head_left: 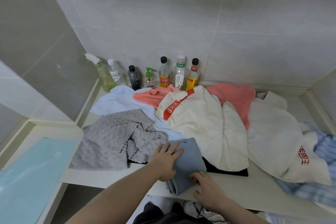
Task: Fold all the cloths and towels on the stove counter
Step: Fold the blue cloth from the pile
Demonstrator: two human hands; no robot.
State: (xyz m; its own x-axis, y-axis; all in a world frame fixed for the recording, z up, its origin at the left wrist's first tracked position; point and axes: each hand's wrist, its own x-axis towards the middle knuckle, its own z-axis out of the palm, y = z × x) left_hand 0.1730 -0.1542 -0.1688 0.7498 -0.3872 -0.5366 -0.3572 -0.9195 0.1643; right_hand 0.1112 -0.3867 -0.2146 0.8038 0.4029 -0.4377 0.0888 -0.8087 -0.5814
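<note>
Nearest the camera: both hands were on the grey-blue cloth (189,162), which sat at the front edge of the stove counter (112,178), partly hanging over it. Cloth looked folded into a narrow strip, layered edges visible at its near end. Left hand (168,162) lay flat on the cloth's left side, fingers straight and slightly spread, pressing down. Right hand (209,191) was at the cloth's near right corner, fingers curled onto the edge; whether it pinched the fabric or just pressed it, couldn't tell from this angle.

Everything else, relative to that cloth:
- grey nubby cloth (112,143) just left, touching it, rumpled and half turned over itself, not folded
- pale blue towel (120,102) behind-left, spread loose under the others
- coral towel (236,96) behind, bunched
- white towel with red band (200,122) behind-right, heaped, draped over a black cooktop (227,169)
- second white towel with red print (276,143) further right, loose
- blue striped cloth (323,152) far right, crumpled
- row of bottles (164,74) along the back wall

Progress estimate: early. One cloth mid-fold or near done, no finished stack visible. Six pieces left untouched by the look of it.
</note>
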